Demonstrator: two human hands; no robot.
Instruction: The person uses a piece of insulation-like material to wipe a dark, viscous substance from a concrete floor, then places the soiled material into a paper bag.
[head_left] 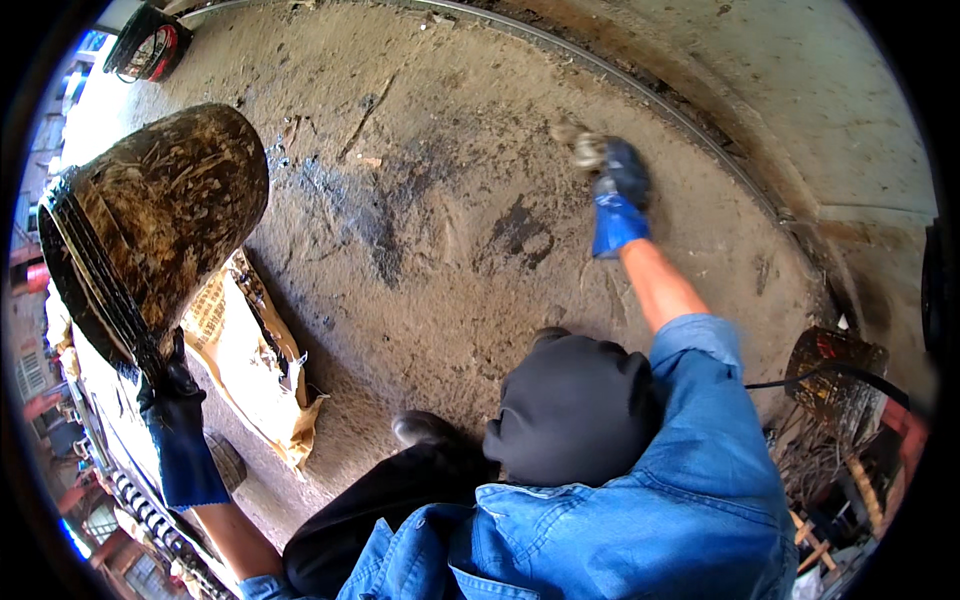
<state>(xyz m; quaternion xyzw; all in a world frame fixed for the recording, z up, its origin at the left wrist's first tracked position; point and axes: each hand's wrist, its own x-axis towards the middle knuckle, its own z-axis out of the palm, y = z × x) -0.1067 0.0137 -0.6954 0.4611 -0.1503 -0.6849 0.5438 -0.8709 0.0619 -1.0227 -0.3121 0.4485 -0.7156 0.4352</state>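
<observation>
My left hand [182, 430], in a dark-stained blue glove, is closed on the rim of a large bucket [175, 200]. Brown and black grime coats the bucket, which is tipped so its mouth faces left and its base points up and right. What is inside it cannot be seen. At the end of my outstretched right arm, my right hand [622, 200], also in a blue glove, is closed on a pale crumpled thing [580, 145], perhaps a rag. Motion smears both. That hand is over or against the dirty concrete floor [450, 330]; I cannot tell whether it touches.
A torn paper sack [250, 360] lies below the bucket. Farther off at the upper left stands a black bucket [150, 45]. On the right are a grimy can [835, 365] and a pale wall [830, 130]. Dark wet stains [375, 225] mark the floor.
</observation>
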